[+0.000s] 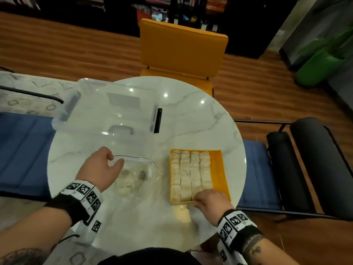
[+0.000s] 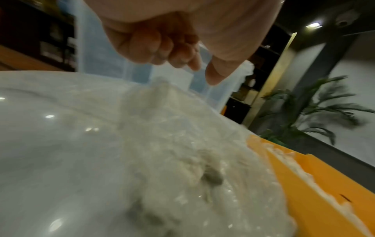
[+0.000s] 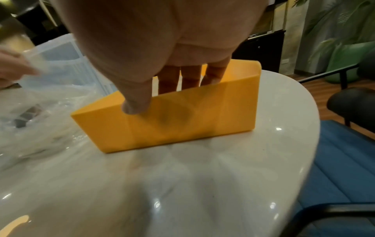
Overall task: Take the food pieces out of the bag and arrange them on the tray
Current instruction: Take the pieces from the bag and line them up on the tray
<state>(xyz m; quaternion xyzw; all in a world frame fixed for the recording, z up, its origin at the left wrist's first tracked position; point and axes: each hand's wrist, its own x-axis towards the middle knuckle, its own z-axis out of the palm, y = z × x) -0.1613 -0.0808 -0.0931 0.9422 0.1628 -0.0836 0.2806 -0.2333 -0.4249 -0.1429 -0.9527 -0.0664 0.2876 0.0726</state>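
Round marble table (image 1: 200, 119) under everything, a clear storage bin (image 1: 107, 106) at the far side, and nearer in, the yellow tray (image 1: 221, 169) with four neat columns of pale food pieces (image 1: 191, 171) packed against its left side, a bare strip open on the right. Just left of the tray lies the clear bag (image 1: 137, 175), and there are pieces in it to come out, blurred through the plastic. The left hand (image 1: 99, 169) pinches the bag's rim between curled fingers and thumb, holding the mouth up. The right hand (image 1: 210, 199) is at the tray's near edge, fingers straight down inside the wall, thumb on the outside; whether it holds a piece I cannot tell. My read: a piece is being seated in the nearest row. Next, that hand crosses to the bag mouth, takes one piece, and starts the empty right strip.
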